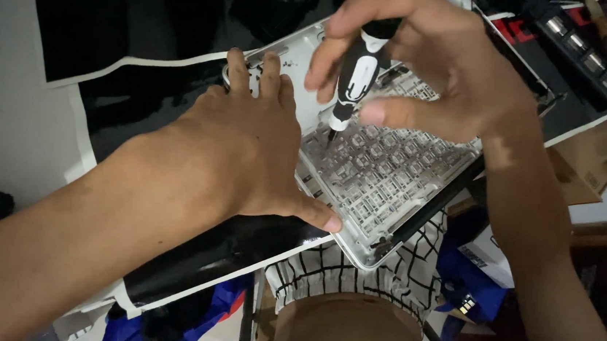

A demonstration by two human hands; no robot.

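Near the desk's front edge, our left hand [254,149] presses flat on the opened white plastic keyboard shell [385,178] while our right hand [419,72] pinches a black-and-white screwdriver [356,82], screw work seemingly unfinished.

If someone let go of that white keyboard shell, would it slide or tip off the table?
Probably it would tip: the keyboard shell overhangs the table edge. It looks like light, thin plastic, so likely easy to shift; the left hand presses it flat.

Head view, steeply downward, close above worktable [11,93]
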